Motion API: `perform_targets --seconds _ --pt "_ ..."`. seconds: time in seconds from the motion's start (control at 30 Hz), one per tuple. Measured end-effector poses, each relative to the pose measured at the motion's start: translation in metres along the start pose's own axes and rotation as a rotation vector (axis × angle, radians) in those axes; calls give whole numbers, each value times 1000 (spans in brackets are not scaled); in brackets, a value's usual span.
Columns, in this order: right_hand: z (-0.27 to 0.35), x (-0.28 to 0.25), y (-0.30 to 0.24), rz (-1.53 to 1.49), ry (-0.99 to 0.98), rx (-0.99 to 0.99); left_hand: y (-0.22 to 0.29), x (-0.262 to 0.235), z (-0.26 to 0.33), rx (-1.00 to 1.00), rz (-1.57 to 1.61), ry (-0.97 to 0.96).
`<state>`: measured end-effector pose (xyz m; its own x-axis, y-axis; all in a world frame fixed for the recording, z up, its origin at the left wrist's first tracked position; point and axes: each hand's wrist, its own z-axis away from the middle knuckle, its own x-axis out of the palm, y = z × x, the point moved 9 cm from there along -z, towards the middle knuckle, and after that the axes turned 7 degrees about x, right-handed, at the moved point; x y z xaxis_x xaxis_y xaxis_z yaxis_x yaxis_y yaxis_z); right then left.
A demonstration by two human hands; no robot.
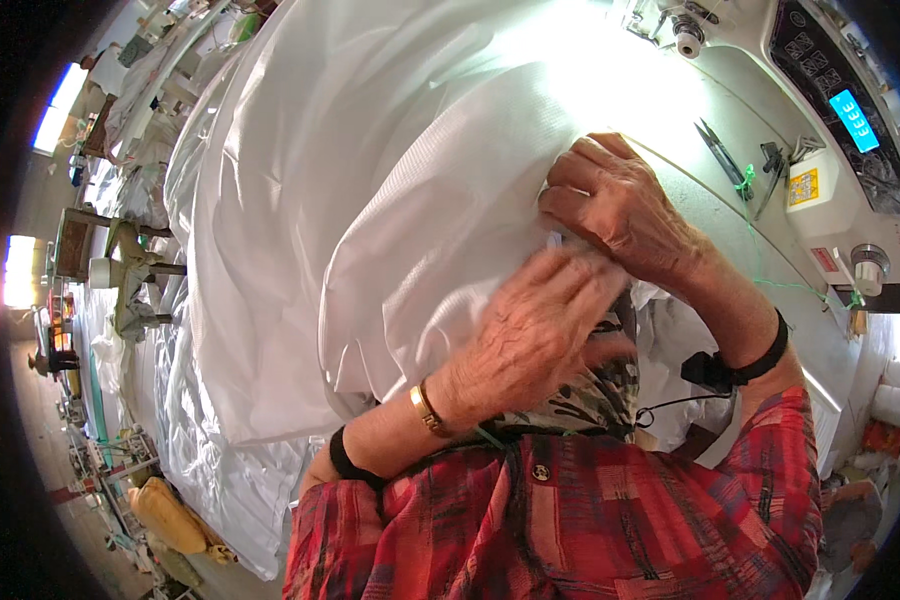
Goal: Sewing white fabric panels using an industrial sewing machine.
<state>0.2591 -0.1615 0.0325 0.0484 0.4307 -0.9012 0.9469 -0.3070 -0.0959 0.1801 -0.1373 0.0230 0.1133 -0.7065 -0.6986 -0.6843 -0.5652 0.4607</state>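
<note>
A large sheet of white textured fabric (450, 190) spreads in loose folds across the middle and left. At its right edge my right hand (620, 215) is closed, fingers curled in over the cloth. My left hand (525, 345) is just below and almost touching it, its fingers pressed together at the same edge and slightly smeared by motion. A small pale bit (555, 240) shows between the hands; I cannot make out what it is. The fingertips of both hands are partly hidden.
A white sewing machine (830, 180) with a lit display stands at the right. Dark-handled snips (718, 150) and green thread (755, 250) lie on its table. Camouflage cloth (615, 390) covers my lap. A wooden stool (75, 243) and heaped white material (210, 480) are at the left.
</note>
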Motion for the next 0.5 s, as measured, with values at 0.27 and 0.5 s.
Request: perform_targets --seconds 0.27,0.5 --pt "-1 -8 7 -111 98 63 -36 -17 -4 -80 -551 -7" --pt "0 -9 12 -206 87 111 -50 -15 -5 -20 -553 -70"
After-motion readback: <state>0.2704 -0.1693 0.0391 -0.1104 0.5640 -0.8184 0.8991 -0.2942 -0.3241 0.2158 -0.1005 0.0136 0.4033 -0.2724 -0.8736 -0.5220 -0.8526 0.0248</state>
